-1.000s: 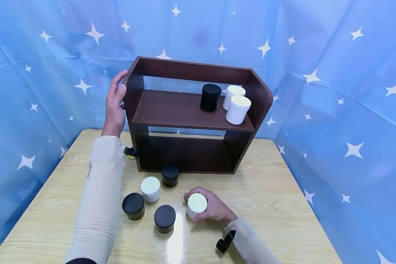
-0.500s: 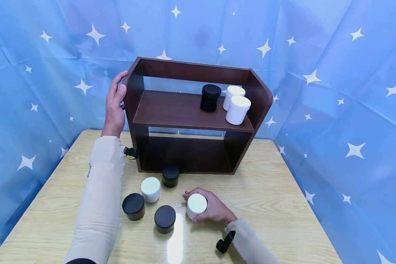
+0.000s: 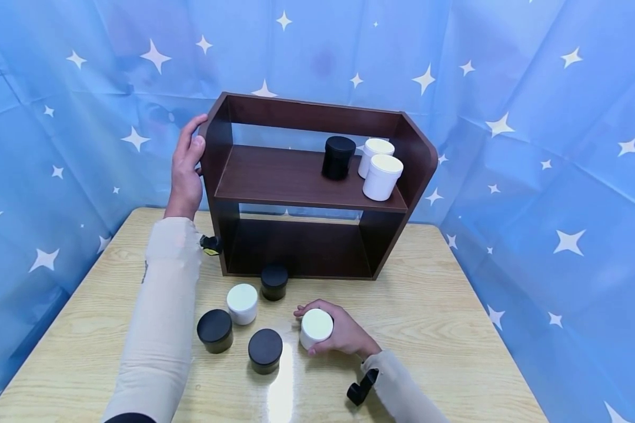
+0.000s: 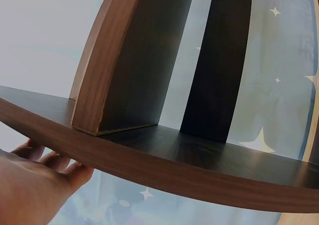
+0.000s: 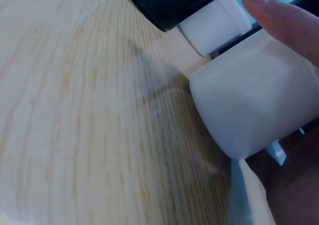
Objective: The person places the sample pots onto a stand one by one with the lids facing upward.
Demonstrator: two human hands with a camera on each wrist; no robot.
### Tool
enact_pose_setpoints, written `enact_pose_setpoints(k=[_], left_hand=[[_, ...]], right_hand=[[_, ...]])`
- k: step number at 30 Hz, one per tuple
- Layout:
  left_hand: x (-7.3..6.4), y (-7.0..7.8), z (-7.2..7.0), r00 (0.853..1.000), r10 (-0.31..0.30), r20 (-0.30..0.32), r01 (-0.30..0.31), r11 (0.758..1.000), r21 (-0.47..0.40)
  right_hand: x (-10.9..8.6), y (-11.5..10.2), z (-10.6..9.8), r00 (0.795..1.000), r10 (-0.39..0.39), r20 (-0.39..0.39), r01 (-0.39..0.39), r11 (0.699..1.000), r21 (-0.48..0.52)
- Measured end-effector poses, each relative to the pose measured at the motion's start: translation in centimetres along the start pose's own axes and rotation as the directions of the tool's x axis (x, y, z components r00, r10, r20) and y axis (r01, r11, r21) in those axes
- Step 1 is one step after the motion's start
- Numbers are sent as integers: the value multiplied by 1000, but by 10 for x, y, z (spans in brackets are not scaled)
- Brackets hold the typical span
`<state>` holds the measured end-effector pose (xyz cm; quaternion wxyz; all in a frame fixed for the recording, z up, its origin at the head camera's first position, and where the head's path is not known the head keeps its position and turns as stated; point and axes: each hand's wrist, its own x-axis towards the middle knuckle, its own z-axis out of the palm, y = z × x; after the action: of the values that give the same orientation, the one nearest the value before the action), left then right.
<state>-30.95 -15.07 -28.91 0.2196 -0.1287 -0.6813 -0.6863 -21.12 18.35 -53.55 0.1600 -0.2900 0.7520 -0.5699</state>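
Note:
In the head view my left hand (image 3: 186, 170) rests against the outer left side of a dark brown two-tier shelf (image 3: 296, 176). The left wrist view shows its fingers (image 4: 79, 174) touching the outside of the side panel, not the boards within. My right hand (image 3: 346, 332) holds a white lidded jar (image 3: 316, 326), thumb on one side and fingers round the other. Whether its base (image 5: 219, 115) touches the table cannot be told. Left of it stand a white jar (image 3: 241, 304) and black jars, one in front (image 3: 265, 351), one further left (image 3: 214, 331), one by the shelf (image 3: 274, 282).
On the shelf's upper board, toward the right, stand a black jar (image 3: 338, 157) and two white jars, one behind (image 3: 374, 155) and one in front (image 3: 383, 177). The light wooden table (image 3: 428, 329) runs under everything. A blue star-patterned curtain (image 3: 550, 147) surrounds it.

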Motion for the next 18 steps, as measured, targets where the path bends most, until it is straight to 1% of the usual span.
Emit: enact_pose_setpoints(k=[4,8,15,18], left_hand=[[0,0,-1,1000,3,0,-3,1000,-2],[0,0,-1,1000,1,-3,-1,1000,-7],[-1,2,1,1000,2,3,-2,1000,-6],[-1,2,0,1000,1,5,-1,1000,4]], right_hand=[[1,-1,0,1000,-7,-3,7,1000,1],[1,-4,0,1000,2,-5,-2,1000,4],[1,-7,-1,998,-59,-29,59,998,-7],[1,-9,-3,997,-60,-42,60,998,-9]])
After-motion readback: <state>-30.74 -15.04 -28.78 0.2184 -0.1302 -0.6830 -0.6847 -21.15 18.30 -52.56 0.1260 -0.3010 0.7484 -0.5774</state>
